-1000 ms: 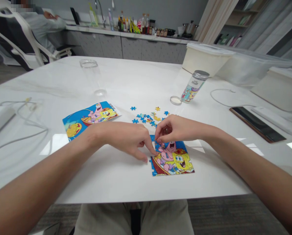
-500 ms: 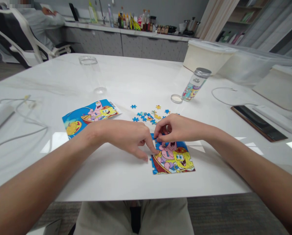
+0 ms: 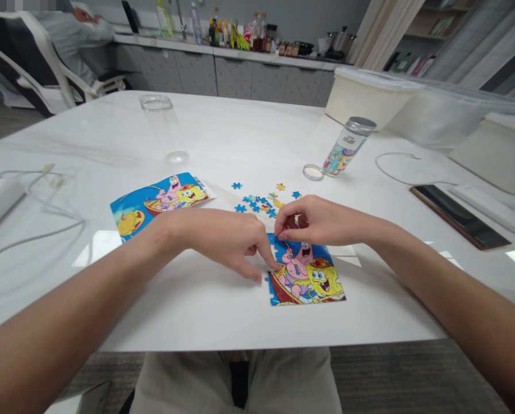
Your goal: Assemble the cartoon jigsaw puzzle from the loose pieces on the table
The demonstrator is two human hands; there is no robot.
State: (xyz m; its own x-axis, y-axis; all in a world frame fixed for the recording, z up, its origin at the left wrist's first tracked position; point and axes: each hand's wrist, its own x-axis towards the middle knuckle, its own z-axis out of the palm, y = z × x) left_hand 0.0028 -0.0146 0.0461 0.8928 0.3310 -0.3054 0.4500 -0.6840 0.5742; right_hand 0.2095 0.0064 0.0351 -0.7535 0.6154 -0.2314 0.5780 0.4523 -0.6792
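A partly joined jigsaw puzzle [image 3: 309, 276] with a pink starfish and a yellow sponge character lies near the table's front edge; its left side shows open notches. My left hand [image 3: 235, 241] rests its extended index fingertip on that left side, thumb apart on the table and the other fingers curled. At the puzzle's upper edge, my right hand [image 3: 313, 221] has thumb and fingers pinched together, touching the top left part; whatever is between the fingertips is hidden. Loose puzzle pieces [image 3: 256, 204] are scattered just behind the hands. A reference picture sheet [image 3: 166, 198] lies beyond my left forearm.
A tilted-looking printed canister [image 3: 348, 146] stands at the back right beside a round lid [image 3: 313, 172]. A clear jar [image 3: 158, 126] is at the back left. Storage bins [image 3: 369, 98], a phone-like dark slab [image 3: 460, 217] and cables [image 3: 37, 207] lie around. A person [image 3: 68, 40] sits far left.
My right hand has shifted slightly up and away from the puzzle's inner area, uncovering more of the picture's top. My left hand stays at the puzzle's left side.
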